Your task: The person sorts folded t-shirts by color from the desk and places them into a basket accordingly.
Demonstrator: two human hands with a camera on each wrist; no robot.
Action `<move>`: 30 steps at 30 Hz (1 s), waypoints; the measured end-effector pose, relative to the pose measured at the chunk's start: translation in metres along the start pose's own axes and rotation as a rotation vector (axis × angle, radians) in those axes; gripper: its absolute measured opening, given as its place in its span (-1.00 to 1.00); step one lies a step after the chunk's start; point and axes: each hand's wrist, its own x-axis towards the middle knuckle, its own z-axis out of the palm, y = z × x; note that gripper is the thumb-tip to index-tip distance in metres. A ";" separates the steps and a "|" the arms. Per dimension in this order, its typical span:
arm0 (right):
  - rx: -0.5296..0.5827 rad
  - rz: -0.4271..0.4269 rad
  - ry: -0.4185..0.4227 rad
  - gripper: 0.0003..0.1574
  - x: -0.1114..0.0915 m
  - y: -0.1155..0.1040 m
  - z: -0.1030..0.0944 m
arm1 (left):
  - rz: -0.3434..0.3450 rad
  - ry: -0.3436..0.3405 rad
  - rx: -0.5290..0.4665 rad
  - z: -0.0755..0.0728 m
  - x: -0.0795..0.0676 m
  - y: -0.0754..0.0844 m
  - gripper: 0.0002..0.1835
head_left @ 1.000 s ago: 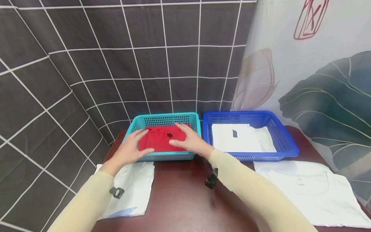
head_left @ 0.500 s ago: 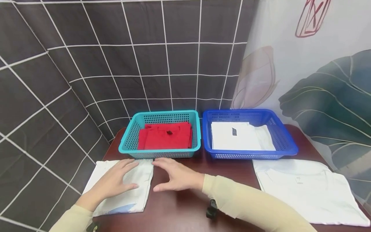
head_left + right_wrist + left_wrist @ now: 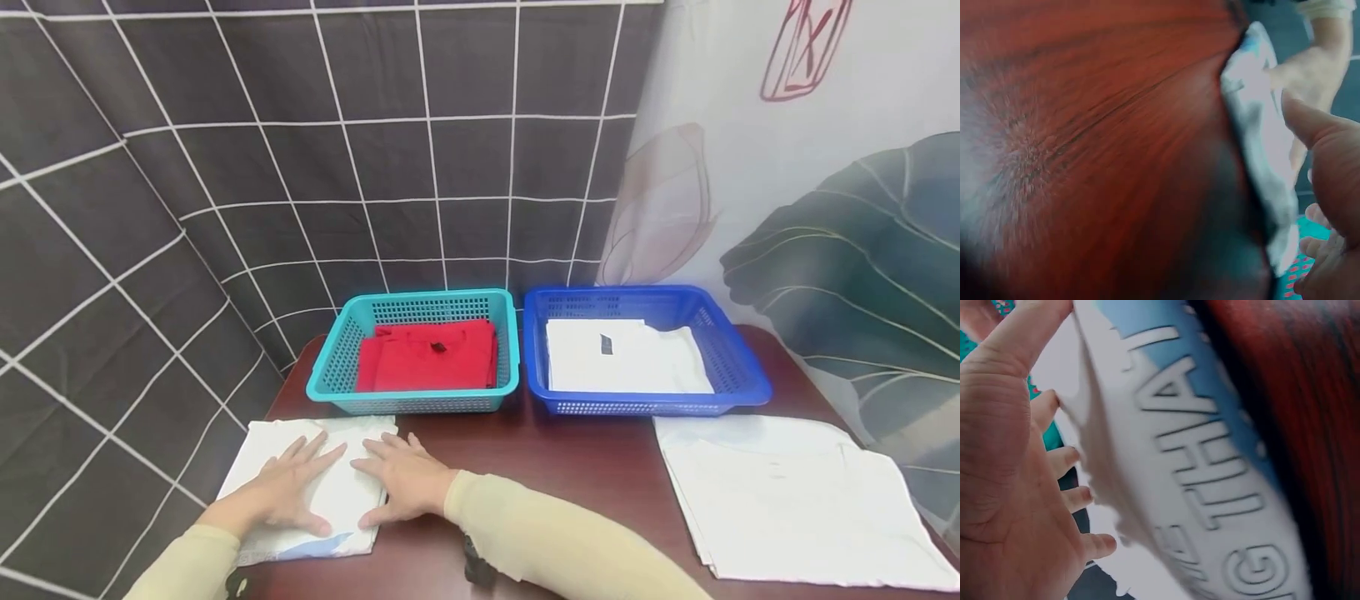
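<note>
A folded white T-shirt (image 3: 341, 500) with a blue print near its front edge lies at the table's left side. My left hand (image 3: 288, 492) rests on it with the fingers spread. On the shirt's right edge lies my right hand (image 3: 405, 479), fingers stretched and apart. Outlined letters on the shirt's print (image 3: 1197, 437) show in the left wrist view, beside the left palm. In the right wrist view the shirt's side (image 3: 1260, 137) is blurred, with my right thumb near it. Neither hand grips the cloth.
Behind the shirt stands a teal basket (image 3: 412, 397) holding folded red clothing (image 3: 435, 362). Beside it is a blue basket (image 3: 645, 400) with folded white clothing (image 3: 588, 371). Another white T-shirt (image 3: 810, 517) lies at the table's right. Dark gridded cloth (image 3: 390, 158) hangs behind and to the left.
Both hands have come back from over the teal basket to the left white T-shirt and lowered onto it. The red clothing stays in the basket.
</note>
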 end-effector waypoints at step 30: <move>-0.063 0.113 -0.072 -0.04 -0.011 0.002 0.019 | 0.008 -0.002 -0.034 0.010 0.001 0.006 0.29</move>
